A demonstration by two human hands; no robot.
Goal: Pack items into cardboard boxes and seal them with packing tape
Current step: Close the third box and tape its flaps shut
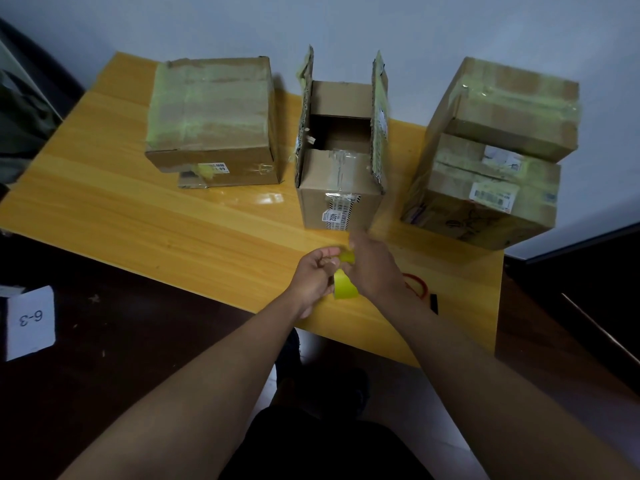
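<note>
- Yellow wood makes up the table (145,216) that fills the head view, with a pale wall behind it and a dark floor below.
- Four cardboard boxes stand on the table.
- On the left is a shut box (211,119) with greenish tape all over its top.
- On the right, one taped box (512,105) sits tilted on top of another taped box (485,202).
- In the middle is the open box (341,161). Its two long flaps stand up on the left and right sides. I cannot tell what is inside, because it is dark in there.
- Both hands are held together just in front of the open box, over the near part of the table.
- The left hand (313,275) has its fingers curled and pinches the yellow tape (344,287).
- The right hand (372,266) also holds the tape, with its fingers bent round the top part, so I cannot see its fingertips.
- The tape hangs between the two hands. I cannot tell if it is a roll or a loose strip.
- The open box lies straight ahead of the fingers, away from the person, and both hands are about the same way from it.
- The gap between the flaps runs front to back, so I think the tape will need to go that way once the flaps are folded down.
- A red ring (417,284) and a small black thing (433,303) lie on the table just right of the right hand.
- A white card (31,322) marked 6-3 lies on the floor at the left.
</note>
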